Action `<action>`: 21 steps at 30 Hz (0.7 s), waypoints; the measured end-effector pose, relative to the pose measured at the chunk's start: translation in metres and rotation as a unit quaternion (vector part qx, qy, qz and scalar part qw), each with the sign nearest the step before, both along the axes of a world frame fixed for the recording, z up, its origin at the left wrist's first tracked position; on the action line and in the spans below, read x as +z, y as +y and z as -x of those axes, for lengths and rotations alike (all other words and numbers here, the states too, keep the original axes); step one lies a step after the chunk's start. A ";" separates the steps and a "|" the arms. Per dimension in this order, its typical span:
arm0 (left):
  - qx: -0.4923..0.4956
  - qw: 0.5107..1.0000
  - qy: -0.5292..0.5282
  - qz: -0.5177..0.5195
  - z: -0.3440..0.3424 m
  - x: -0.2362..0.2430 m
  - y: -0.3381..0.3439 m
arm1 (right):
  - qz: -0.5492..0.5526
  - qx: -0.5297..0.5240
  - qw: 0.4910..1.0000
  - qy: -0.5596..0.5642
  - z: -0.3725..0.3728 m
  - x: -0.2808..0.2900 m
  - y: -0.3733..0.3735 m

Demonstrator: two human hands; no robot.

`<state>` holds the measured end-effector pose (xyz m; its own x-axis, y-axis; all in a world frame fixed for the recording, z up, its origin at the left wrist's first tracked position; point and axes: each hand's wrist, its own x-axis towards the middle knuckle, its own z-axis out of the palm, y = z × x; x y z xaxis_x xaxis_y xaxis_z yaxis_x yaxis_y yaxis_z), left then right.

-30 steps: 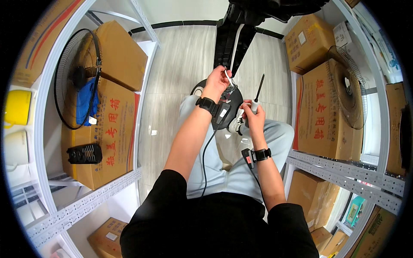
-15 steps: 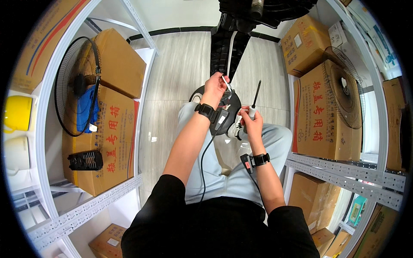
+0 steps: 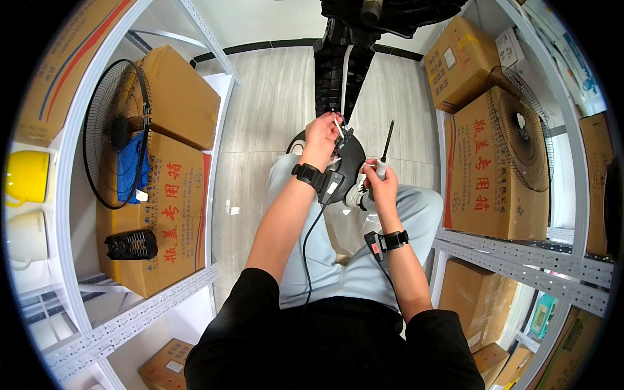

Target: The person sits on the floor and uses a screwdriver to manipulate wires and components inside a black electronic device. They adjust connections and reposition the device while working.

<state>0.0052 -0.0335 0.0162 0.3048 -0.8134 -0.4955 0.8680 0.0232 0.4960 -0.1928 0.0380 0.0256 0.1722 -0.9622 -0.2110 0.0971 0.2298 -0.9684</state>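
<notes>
My left hand (image 3: 323, 138) is closed in a pinch on a white cord (image 3: 346, 73), just above a round black base (image 3: 351, 159) between my feet. The cord runs down along a black upright (image 3: 329, 81). Small metal and wire parts (image 3: 345, 139) sit beside my fingertips, too fine to make out. In my right hand (image 3: 381, 185) is a screwdriver (image 3: 389, 143) with a light grey handle, its dark shaft pointing up and away from me. The screwdriver tip touches nothing.
A large black fan head (image 3: 393, 16) with a shaft overhangs the far end. Shelves on both sides hold cardboard boxes (image 3: 497, 175). Wire fan guards (image 3: 117, 133) lean on them at left and right. A black plastic housing (image 3: 131, 245) lies on the left box.
My left hand has shifted slightly and its wrist has turned a little at the base. The fan head appears a bit further left. My right hand keeps hold of the screwdriver.
</notes>
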 end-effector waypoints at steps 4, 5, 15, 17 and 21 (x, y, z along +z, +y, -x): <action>-0.010 0.999 -0.034 -0.021 -0.001 0.006 0.005 | -0.007 -0.001 1.000 -0.004 -0.001 -0.002 0.002; -0.015 0.999 -0.033 -0.024 -0.002 0.006 0.005 | -0.005 0.001 1.000 -0.005 -0.001 -0.002 0.002; 0.061 0.997 0.028 0.029 0.010 0.017 0.011 | -0.007 -0.008 1.000 0.009 0.009 -0.002 0.005; 0.065 0.998 0.005 0.025 0.010 0.017 0.009 | -0.007 -0.008 1.000 0.004 0.012 -0.004 0.005; 0.058 0.997 -0.044 0.008 -0.002 0.011 0.009 | -0.018 -0.010 1.000 -0.009 0.012 -0.005 0.009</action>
<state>0.0068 -0.0246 0.0273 0.4394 -0.7773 -0.4503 0.8119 0.1291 0.5694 -0.2052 0.0469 0.0208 0.1567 -0.9575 -0.2421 0.1201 0.2617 -0.9576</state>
